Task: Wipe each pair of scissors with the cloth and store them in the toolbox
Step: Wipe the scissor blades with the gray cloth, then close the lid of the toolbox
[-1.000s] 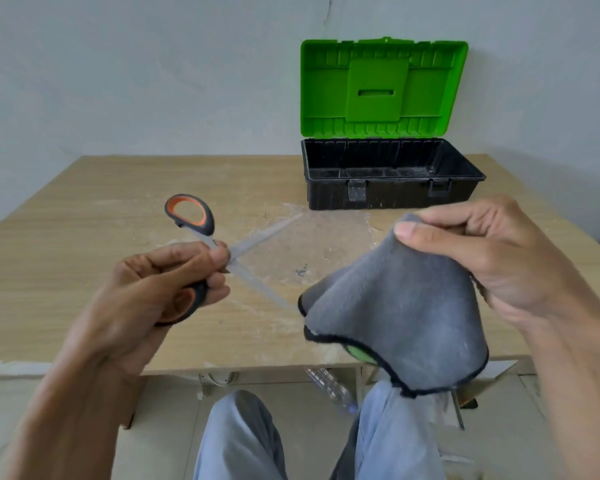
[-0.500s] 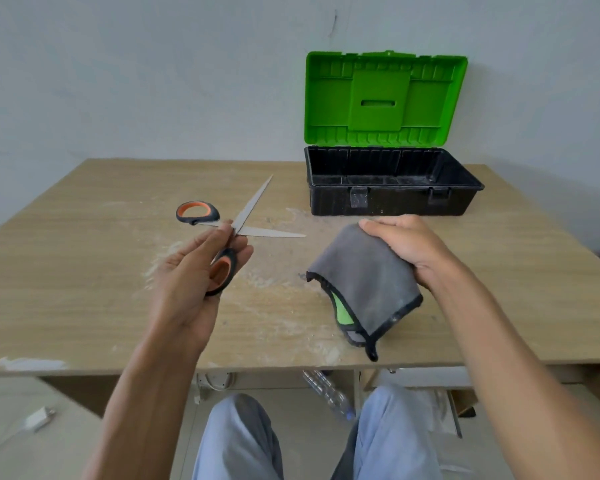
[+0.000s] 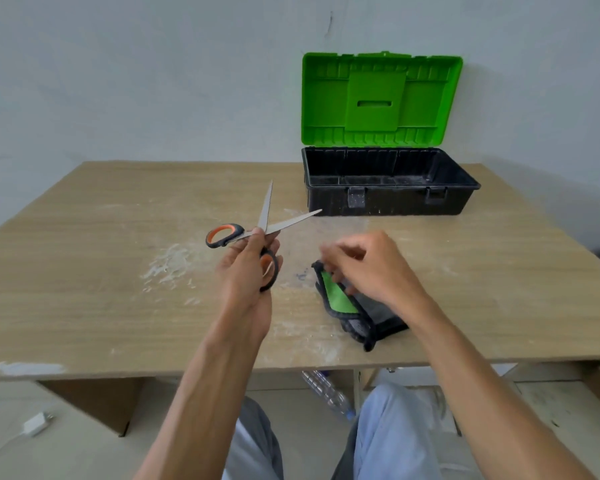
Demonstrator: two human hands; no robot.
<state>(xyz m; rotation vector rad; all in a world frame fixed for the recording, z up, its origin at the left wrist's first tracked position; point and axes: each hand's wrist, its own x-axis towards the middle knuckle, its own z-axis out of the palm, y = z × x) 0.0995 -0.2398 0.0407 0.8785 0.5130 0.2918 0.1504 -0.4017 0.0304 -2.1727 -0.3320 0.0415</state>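
Left grip: The left grip [image 3: 246,275] is clamping the scissors [image 3: 264,218] by the nearer orange-and-black handle loop, fingers curled round it, and is holding them above the counter [image 3: 84,271].
Right grip: The right grip [image 3: 371,268] is hanging over the far end of the grey cloth [image 3: 374,317]. Its fingers are loosely curled and blurred, and it cannot be told whether they are pinching the cloth's edge or are clear of it.
Scissors: The blades are standing splayed and pointing away from the person, one toward the wall, the other slanting right toward the near left corner of the toolbox [image 3: 395,202]. The free handle loop is sticking out to the left.
Cloth: It is lying crumpled near the counter's front edge, just right of the left grip, with a green face showing.
Toolbox: It is sitting ahead and to the right of the scissors at the back of the counter, long side facing the person, with its green lid [image 3: 381,98] standing upright.
Nearer hand: The right grip is sitting closer to the box, but the left is carrying the tool.
Room: Bare wood is lying between blades and box, and only the black front wall is standing in the way.
Next move: Storing looks likely, with the blades probably needing to be closed and turned along the box's length.
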